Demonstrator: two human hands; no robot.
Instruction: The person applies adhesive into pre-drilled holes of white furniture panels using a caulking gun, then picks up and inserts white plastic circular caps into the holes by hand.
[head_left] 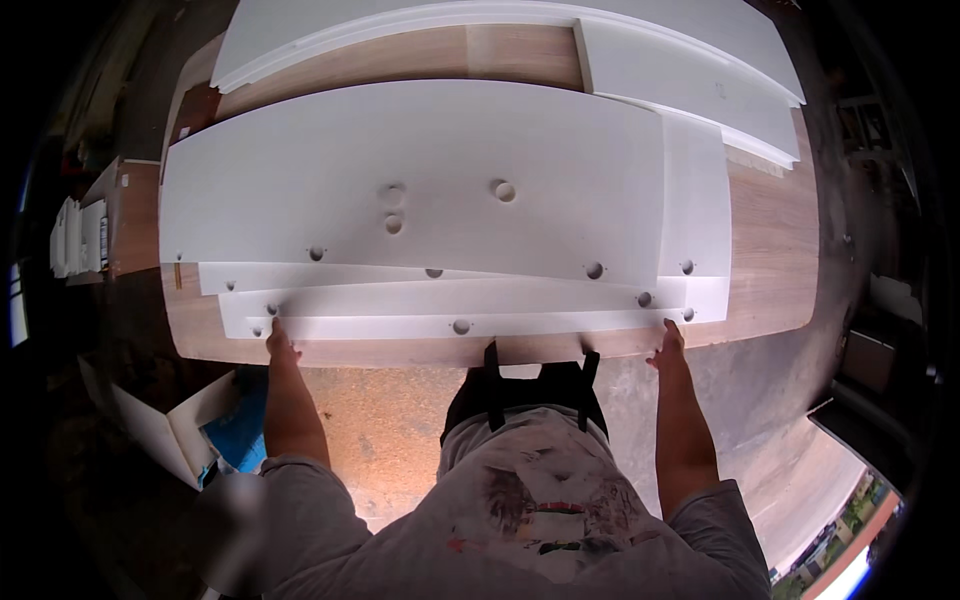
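Observation:
White flat panels (330,160) lie stacked and staggered on a wood-toned board, their near edges stepped toward me. Round cup-like holes (504,191) show in them, several along the near edges. My left hand (281,342) is at the near left of the stack, its fingers stretched forward onto a lower panel (370,326) beside a hole, thumb apart. On the right, my right hand (669,345) reaches the same near edge region, fingertips touching the white surface and thumb spread inward. Neither hand visibly wraps round anything, though the undersides of the fingers are hidden.
More white panels (690,85) lie at the far side of the wood-toned board (770,250). Left of it stands a brown box-like piece (135,215). An opened carton (165,425) with blue material (240,430) sits on the floor at lower left. Dark objects line the right.

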